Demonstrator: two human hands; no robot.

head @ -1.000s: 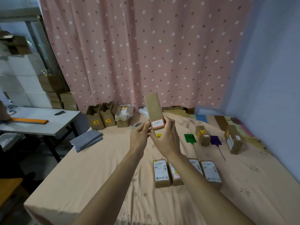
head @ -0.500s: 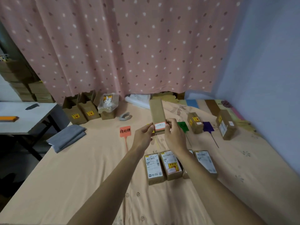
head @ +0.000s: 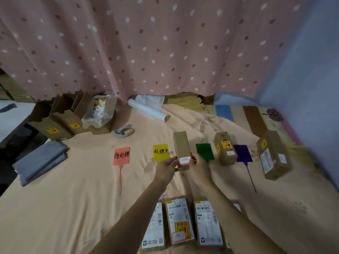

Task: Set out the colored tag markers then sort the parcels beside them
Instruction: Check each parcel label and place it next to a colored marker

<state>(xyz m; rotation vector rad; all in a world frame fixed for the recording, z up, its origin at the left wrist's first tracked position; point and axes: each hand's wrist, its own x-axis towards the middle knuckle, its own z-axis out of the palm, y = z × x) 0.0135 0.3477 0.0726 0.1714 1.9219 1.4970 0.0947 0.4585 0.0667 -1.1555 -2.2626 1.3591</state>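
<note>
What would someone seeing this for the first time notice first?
The left hand and the right hand hold a long brown parcel by its near end in the middle of the view, between the yellow tag and the green tag. An orange tag lies further left and a purple tag further right. Behind them hangs a pink dotted curtain.

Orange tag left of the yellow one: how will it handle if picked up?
Probably very light and bendy: the orange tag lies flat like thin card. Its long thin tail looks wavy, so it would likely dangle. Flat on the soft sheet, it may be awkward to pinch.
</note>
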